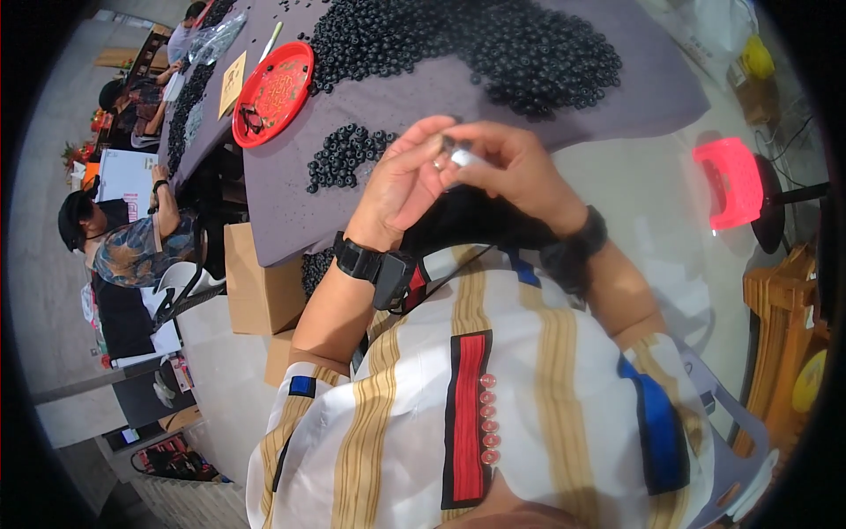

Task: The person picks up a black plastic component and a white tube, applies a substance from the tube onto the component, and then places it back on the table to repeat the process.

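Both my hands meet in front of my chest, just above the table's near edge. The fingertips of my left hand [401,181] are pinched together at a small dark piece [448,143], bead-sized and blurred. My right hand [524,172] is closed too, its thumb and fingers round a small shiny white thing [460,159] pressed close to the dark piece. Fingers partly hide both pieces, so their exact kinds cannot be made out. Left of my left hand lies a small group of black round beads [345,157] on the grey-purple tablecloth [291,198].
Large heaps of black beads [551,62] cover the table's far side. A red oval tray [284,93] lies at the left with dark bits. Cardboard boxes [260,278] stand below the table. At right is a pink plastic piece [730,181]. Other people [137,238] sit at far left.
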Motion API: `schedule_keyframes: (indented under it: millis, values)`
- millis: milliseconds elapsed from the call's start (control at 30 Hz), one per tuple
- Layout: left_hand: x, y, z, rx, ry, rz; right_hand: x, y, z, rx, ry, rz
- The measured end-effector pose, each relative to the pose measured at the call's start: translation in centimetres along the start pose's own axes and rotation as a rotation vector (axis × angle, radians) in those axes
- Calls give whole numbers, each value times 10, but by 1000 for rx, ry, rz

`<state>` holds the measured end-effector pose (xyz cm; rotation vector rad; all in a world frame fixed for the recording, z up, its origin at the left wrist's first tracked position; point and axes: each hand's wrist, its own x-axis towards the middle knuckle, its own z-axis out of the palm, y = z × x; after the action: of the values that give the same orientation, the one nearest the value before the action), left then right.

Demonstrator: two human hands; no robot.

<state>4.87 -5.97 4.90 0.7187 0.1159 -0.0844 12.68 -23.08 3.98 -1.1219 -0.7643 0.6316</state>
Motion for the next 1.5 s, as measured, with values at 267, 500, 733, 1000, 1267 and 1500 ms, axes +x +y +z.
schedule_keyframes:
  millis: [267, 500, 733, 1000, 1267, 1500]
  values:
    - [-2, -1, 6, 19, 74, -4, 1, -3, -4, 5, -33, 14]
    - [-3, -1, 5, 36, 78, 7, 1, 0, 0, -34, 12, 29]
    - [-6, 39, -11, 797, 335, 169, 5, 14, -14, -37, 165, 80]
    - [-15, 81, -111, 1673, 530, 390, 9, 14, -15, -26, 239, 82]
    - [82, 36, -10, 1721, 182, 498, 6, 20, -12, -42, 229, 61]
    - [138, 19, -15, 1888, 194, 412, 7, 18, -14, -44, 241, 60]
